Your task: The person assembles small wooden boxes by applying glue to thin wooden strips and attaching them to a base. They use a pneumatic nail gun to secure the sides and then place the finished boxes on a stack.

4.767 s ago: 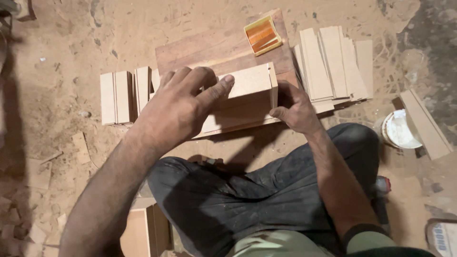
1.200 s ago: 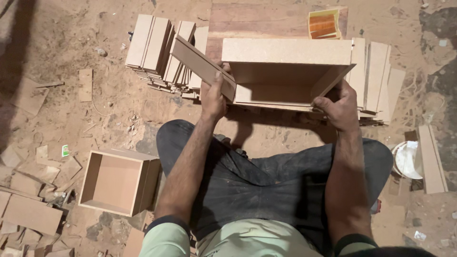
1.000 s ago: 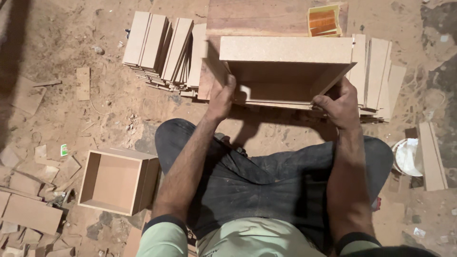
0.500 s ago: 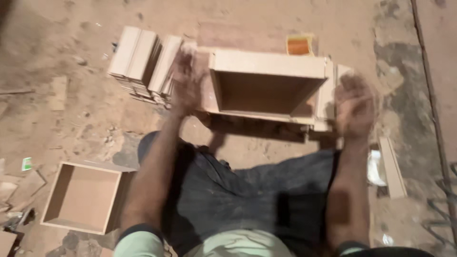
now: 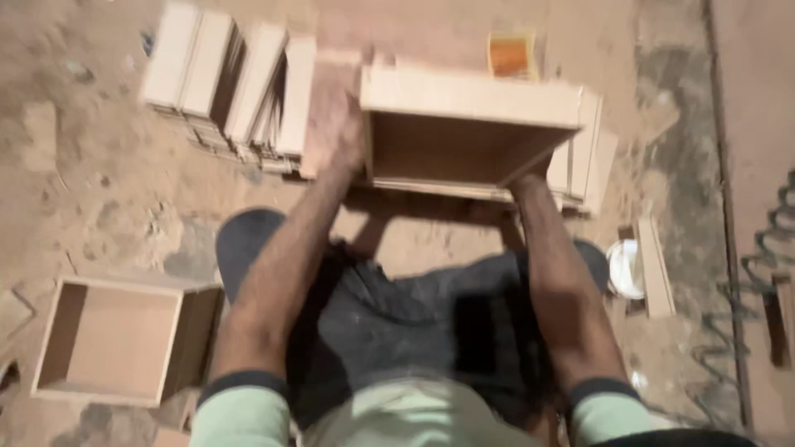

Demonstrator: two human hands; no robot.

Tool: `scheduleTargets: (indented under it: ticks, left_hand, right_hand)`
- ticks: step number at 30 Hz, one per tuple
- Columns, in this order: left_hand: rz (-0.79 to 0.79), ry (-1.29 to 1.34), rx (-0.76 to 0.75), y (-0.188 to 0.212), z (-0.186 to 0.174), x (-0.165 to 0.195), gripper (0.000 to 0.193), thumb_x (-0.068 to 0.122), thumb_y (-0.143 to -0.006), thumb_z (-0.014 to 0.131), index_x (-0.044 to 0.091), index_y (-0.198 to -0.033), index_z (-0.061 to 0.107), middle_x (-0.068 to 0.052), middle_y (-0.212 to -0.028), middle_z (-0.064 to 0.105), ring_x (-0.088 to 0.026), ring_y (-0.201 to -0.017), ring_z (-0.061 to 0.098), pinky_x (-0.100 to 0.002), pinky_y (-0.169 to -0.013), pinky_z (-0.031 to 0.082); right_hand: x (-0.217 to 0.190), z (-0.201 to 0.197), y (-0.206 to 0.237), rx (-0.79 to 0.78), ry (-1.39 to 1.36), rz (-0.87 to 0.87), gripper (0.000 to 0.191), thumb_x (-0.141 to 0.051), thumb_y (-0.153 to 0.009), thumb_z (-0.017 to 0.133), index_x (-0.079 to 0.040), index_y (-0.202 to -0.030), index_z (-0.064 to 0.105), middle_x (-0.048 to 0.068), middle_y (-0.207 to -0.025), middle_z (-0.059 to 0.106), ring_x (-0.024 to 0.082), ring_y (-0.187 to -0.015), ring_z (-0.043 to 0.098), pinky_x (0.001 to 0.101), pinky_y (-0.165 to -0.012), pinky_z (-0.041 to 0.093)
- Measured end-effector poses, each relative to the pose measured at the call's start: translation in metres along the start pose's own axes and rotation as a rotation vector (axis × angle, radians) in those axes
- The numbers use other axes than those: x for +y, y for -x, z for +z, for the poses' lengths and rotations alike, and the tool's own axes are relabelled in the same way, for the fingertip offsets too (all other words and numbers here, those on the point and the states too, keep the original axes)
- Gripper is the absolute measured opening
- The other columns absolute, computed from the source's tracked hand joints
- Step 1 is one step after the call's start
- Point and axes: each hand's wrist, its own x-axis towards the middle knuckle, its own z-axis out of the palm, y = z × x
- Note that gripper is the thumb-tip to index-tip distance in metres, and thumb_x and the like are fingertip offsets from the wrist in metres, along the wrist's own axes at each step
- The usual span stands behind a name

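though the frame is blurred, the layout reads clearly from the left edge across. well left of the left hand's fingers and down near the person's knee, a finished open wooden box (image 5: 120, 341) lies on the dusty floor (image 5: 99, 199) with its opening facing up, seemingly set out of the way. up and just left of those fingers, a stack of cut board pieces (image 5: 236, 83) stands on edge in rows, kept within reach. the left hand (image 5: 335, 136) lies against the left side wall of the part-built wooden box (image 5: 468, 132); its fingers look laid flat and close together on that wall, pressing rather than pinching, likely to hold the side square, though blur hides the tips. the box stands on its side before the crossed legs, its opening turned toward the person. beyond it sits a small orange-fronted packet (image 5: 511, 56). the right hand (image 5: 530, 170) is mostly hidden under the box's lower right corner, so whether its fingers are spread or curled cannot be told; it seems to brace that corner. just right of it more board pieces (image 5: 592, 161) lean, then a white tub (image 5: 623, 269) and a wooden strip (image 5: 654, 265).
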Motion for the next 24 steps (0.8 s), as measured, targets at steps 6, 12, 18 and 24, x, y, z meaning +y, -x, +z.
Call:
scheduleTargets:
  ticks: [6, 12, 18, 24]
  left_hand:
    - [0.211, -0.054, -0.02, -0.013, 0.024, 0.03, 0.099, 0.079, -0.103, 0.029, 0.006, -0.167, 0.007, -0.019, -0.174, 0.018, -0.033, -0.162, 0.02, -0.049, -0.135, 0.02]
    - [0.075, 0.058, 0.147, 0.006, 0.008, 0.05, 0.114, 0.086, -0.089, 0.027, 0.008, -0.168, 0.002, -0.022, -0.171, 0.016, -0.037, -0.158, 0.022, -0.051, -0.129, 0.022]
    - [0.14, 0.116, 0.15, 0.001, 0.013, 0.06, 0.109, 0.083, -0.094, 0.027, 0.003, -0.166, 0.01, -0.024, -0.171, 0.022, -0.038, -0.16, 0.024, -0.051, -0.133, 0.021]
    - [0.296, -0.092, -0.01, 0.0, 0.017, 0.085, 0.076, 0.061, -0.111, 0.033, -0.002, -0.152, 0.045, -0.022, -0.156, 0.052, -0.035, -0.149, 0.049, -0.048, -0.13, 0.039]
  right_hand:
    - [-0.01, 0.03, -0.012, 0.06, 0.588, -0.18, 0.049, -0.036, -0.114, 0.043, -0.007, -0.152, 0.044, 0.011, -0.145, 0.058, 0.027, -0.133, 0.055, 0.0442, -0.113, 0.05]
    - [-0.052, 0.035, -0.005, -0.054, 0.243, -0.288, 0.061, -0.048, -0.109, 0.031, -0.004, -0.15, 0.043, 0.019, -0.14, 0.059, 0.03, -0.131, 0.06, 0.0437, -0.115, 0.054]
    - [-0.057, 0.037, -0.013, 0.052, 0.308, -0.341, 0.062, -0.045, -0.112, 0.035, 0.0, -0.156, 0.04, 0.022, -0.144, 0.058, 0.03, -0.133, 0.059, 0.0436, -0.118, 0.051]
    - [-0.072, 0.068, 0.024, -0.042, 0.489, -0.371, 0.061, -0.044, -0.11, 0.029, 0.0, -0.147, 0.047, 0.019, -0.129, 0.066, 0.024, -0.108, 0.058, 0.0366, -0.098, 0.044]
